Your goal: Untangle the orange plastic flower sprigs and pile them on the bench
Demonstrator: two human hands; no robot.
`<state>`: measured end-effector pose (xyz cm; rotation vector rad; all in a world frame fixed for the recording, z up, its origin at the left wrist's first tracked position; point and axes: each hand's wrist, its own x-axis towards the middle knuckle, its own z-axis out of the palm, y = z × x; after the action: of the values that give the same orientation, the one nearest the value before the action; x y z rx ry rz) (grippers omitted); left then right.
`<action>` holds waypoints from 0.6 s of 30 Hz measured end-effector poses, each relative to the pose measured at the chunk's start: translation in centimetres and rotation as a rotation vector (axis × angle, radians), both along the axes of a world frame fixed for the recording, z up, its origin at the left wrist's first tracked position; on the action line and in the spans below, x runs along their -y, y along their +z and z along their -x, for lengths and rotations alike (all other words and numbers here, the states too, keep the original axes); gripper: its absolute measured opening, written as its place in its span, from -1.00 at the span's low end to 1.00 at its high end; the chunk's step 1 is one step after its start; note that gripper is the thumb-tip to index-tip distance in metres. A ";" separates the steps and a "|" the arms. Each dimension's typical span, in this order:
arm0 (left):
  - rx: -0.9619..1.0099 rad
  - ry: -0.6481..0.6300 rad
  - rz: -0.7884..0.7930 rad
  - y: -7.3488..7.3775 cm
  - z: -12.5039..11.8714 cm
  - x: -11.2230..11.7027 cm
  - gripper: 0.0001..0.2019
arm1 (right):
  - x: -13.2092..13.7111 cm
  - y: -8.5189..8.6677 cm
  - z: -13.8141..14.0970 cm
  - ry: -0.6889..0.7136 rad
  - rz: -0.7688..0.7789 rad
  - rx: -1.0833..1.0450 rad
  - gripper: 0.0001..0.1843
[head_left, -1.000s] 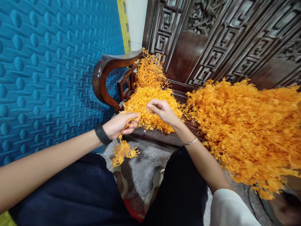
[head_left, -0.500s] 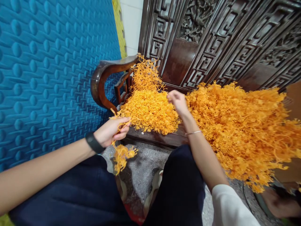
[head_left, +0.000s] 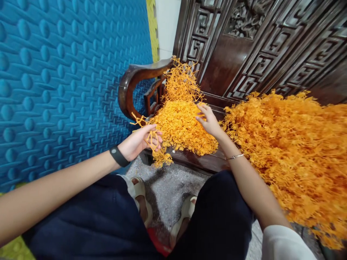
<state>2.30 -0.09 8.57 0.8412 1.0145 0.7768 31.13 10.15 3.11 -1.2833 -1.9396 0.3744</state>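
At far left the view is filled by a blue foam mat [head_left: 67,72], its raised pattern edged with yellow. A black wristband [head_left: 119,156] is worn above the left hand [head_left: 137,142], which is half open, its fingers loosely curled and an orange sprig [head_left: 162,158] held across them; bare stems are stuck out above the thumb, and a frilly cluster is hung below the fingers. Behind this hand, a curved wooden armrest [head_left: 125,88] is seen. On the bench seat, a tangle of bare orange stems [head_left: 181,85] is piled behind a low heap of frilly orange clippings [head_left: 184,124]. Over that heap's right side the right hand [head_left: 210,122] is held, fingers parted, with nothing seen in its grasp. Beyond, a carved wooden backrest [head_left: 226,61] is slanted upward. At far right, a larger heap of orange sprigs [head_left: 300,151] is massed.
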 end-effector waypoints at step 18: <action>0.161 -0.010 -0.118 1.4 0.6 -1.2 -0.64 | -1.7 0.4 0.6 0.031 -0.122 0.190 -0.45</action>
<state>1.66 1.13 10.02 0.8696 0.8277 0.8885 30.57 11.88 3.47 -1.2483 -2.1083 0.1515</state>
